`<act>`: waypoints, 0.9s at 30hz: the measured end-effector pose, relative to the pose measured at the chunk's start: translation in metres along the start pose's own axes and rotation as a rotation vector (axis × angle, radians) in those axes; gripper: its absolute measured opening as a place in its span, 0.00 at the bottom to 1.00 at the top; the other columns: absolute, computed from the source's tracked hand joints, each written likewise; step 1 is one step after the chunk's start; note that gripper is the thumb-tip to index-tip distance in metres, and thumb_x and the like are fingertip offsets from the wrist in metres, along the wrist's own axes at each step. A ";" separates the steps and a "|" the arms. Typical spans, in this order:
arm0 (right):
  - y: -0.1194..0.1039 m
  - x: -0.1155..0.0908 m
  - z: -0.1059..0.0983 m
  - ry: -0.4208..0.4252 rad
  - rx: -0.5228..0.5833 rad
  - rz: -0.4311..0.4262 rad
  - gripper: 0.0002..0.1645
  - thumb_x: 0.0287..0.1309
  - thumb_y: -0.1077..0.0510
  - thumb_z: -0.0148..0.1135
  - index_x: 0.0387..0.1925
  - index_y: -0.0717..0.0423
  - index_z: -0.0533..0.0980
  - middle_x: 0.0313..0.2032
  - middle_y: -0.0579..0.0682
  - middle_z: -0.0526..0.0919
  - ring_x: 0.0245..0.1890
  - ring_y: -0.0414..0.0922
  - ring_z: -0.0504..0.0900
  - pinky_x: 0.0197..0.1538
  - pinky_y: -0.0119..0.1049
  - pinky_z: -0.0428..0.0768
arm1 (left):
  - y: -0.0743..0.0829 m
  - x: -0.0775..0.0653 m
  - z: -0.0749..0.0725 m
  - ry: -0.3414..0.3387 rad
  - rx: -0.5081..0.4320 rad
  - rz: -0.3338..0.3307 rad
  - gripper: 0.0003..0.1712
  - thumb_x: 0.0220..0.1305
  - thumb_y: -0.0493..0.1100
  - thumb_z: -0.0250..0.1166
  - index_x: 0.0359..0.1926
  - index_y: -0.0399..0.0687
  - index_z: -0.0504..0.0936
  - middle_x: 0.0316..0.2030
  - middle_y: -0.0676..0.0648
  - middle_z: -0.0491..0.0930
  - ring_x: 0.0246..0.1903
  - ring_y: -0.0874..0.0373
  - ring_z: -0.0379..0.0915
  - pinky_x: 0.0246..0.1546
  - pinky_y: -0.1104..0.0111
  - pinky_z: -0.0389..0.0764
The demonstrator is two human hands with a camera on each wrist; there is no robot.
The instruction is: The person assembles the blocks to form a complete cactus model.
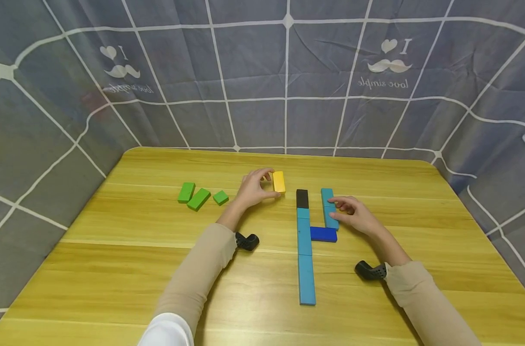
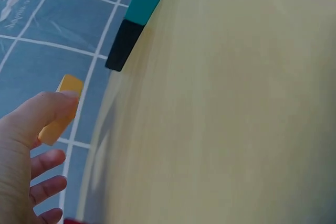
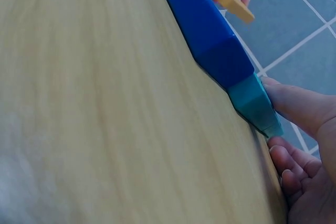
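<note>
My left hand (image 1: 251,189) pinches a yellow block (image 1: 278,182) between thumb and fingers, above the far part of the table. In the left wrist view the thumb lies across the yellow block (image 2: 62,114). My right hand (image 1: 353,215) touches two light blue blocks (image 1: 330,217) that lie end to end, its index fingertip at the upper one and its thumb at the lower. A dark blue block (image 1: 323,234) joins them to a long column of light blue blocks (image 1: 304,236). At the column's far end lies a black block (image 1: 302,198).
Left of my left hand, several green blocks (image 1: 199,199) lie loose on the wooden table (image 1: 128,269). A grey curtain (image 1: 258,72) with white lines hangs behind the table and along its sides. Each wrist carries a black camera mount (image 1: 247,241).
</note>
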State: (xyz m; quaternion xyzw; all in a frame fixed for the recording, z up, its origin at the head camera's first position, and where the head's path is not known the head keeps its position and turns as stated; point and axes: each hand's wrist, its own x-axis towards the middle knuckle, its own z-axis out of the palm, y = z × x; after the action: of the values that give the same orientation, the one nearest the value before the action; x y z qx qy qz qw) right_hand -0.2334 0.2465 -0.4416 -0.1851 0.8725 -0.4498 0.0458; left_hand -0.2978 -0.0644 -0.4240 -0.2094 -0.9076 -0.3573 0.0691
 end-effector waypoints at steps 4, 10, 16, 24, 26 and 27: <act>0.002 0.001 -0.001 -0.003 -0.006 -0.004 0.25 0.58 0.57 0.60 0.56 0.61 0.70 0.45 0.59 0.69 0.41 0.49 0.65 0.44 0.37 0.67 | 0.005 0.010 0.008 -0.035 0.002 -0.025 0.39 0.43 0.50 0.74 0.57 0.46 0.71 0.40 0.46 0.76 0.42 0.53 0.67 0.52 0.57 0.62; 0.001 0.000 -0.002 -0.003 0.002 0.002 0.25 0.57 0.58 0.60 0.56 0.60 0.70 0.45 0.59 0.69 0.42 0.49 0.66 0.44 0.39 0.68 | 0.012 0.022 0.019 -0.075 0.015 -0.039 0.38 0.45 0.49 0.73 0.58 0.45 0.70 0.39 0.46 0.75 0.39 0.53 0.66 0.43 0.64 0.67; 0.001 0.002 -0.002 -0.005 0.005 0.004 0.25 0.57 0.58 0.61 0.56 0.61 0.70 0.45 0.59 0.69 0.41 0.49 0.66 0.44 0.37 0.67 | 0.015 0.032 0.026 -0.084 0.045 -0.082 0.40 0.47 0.50 0.72 0.61 0.45 0.69 0.38 0.48 0.75 0.40 0.54 0.67 0.43 0.65 0.68; 0.002 0.004 -0.003 -0.009 -0.003 -0.012 0.25 0.57 0.58 0.60 0.56 0.61 0.70 0.44 0.58 0.69 0.41 0.49 0.66 0.43 0.37 0.67 | 0.019 0.042 0.030 -0.117 0.104 -0.123 0.40 0.49 0.54 0.70 0.63 0.49 0.67 0.42 0.49 0.76 0.45 0.53 0.66 0.50 0.61 0.65; 0.002 0.005 -0.003 -0.009 -0.006 -0.015 0.25 0.57 0.59 0.60 0.56 0.61 0.70 0.44 0.58 0.70 0.41 0.49 0.66 0.44 0.37 0.67 | 0.020 0.044 0.030 -0.140 0.131 -0.130 0.40 0.50 0.55 0.69 0.63 0.51 0.66 0.44 0.49 0.75 0.46 0.53 0.65 0.51 0.60 0.64; 0.002 0.005 -0.003 -0.009 -0.007 -0.016 0.25 0.57 0.58 0.60 0.56 0.61 0.71 0.45 0.58 0.70 0.41 0.49 0.66 0.44 0.37 0.67 | 0.020 0.044 0.030 -0.151 0.143 -0.134 0.40 0.50 0.55 0.68 0.64 0.52 0.66 0.45 0.49 0.75 0.47 0.53 0.65 0.51 0.59 0.64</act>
State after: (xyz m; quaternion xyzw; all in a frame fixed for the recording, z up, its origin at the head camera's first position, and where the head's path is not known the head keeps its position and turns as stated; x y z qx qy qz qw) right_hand -0.2393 0.2483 -0.4411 -0.1945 0.8724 -0.4461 0.0456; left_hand -0.3284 -0.0163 -0.4214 -0.1692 -0.9454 -0.2785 -0.0087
